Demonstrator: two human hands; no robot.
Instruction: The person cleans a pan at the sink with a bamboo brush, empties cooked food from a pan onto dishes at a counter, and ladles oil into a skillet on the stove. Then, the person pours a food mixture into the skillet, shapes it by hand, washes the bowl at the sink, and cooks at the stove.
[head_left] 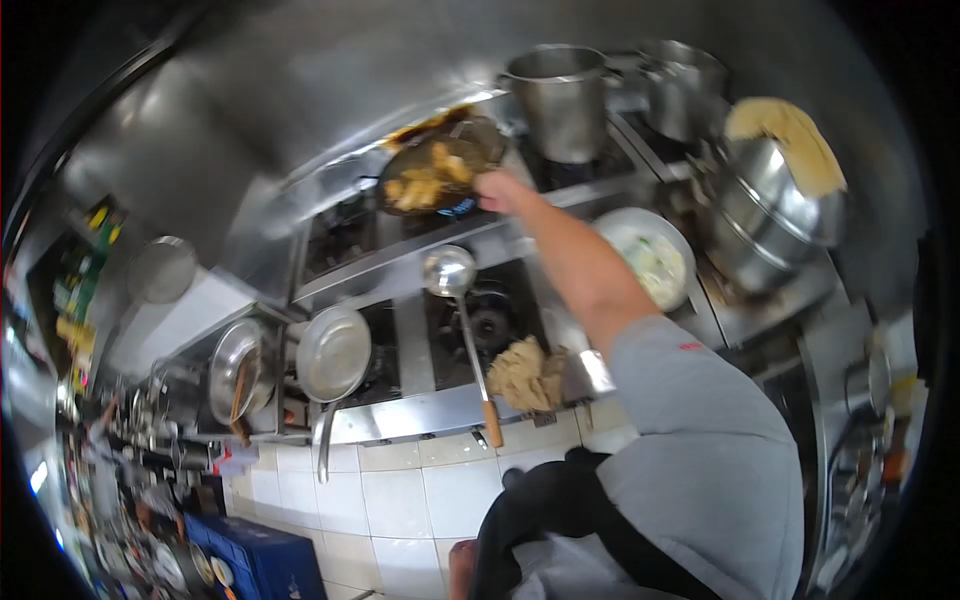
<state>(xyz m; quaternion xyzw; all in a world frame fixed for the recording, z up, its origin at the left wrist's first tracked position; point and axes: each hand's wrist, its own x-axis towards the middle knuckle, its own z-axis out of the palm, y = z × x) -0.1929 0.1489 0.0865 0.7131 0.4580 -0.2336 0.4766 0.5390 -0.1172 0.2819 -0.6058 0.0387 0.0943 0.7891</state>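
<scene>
My right arm reaches across the stove, and my right hand (497,190) is closed at the near right edge of a dark frying pan (408,170) on a back burner. Browned yellow pieces of food (425,184) lie in the pan, and blue flame shows beneath its rim. Motion blurs the grip, and the handle is mostly hidden by the hand. Low beside my dark apron is a small part of my left hand (462,565); its fingers cannot be made out. Between my arm and the front edge, a ladle (450,272) with a wooden handle lies across a front burner.
A crumpled tan cloth (527,376) lies near the ladle. To its left sits an empty light pan (334,354), handle over the edge. A white pan (648,258) with pale food is right of my arm. Tall pots (560,105) stand behind; a blue crate (255,555) is on the floor.
</scene>
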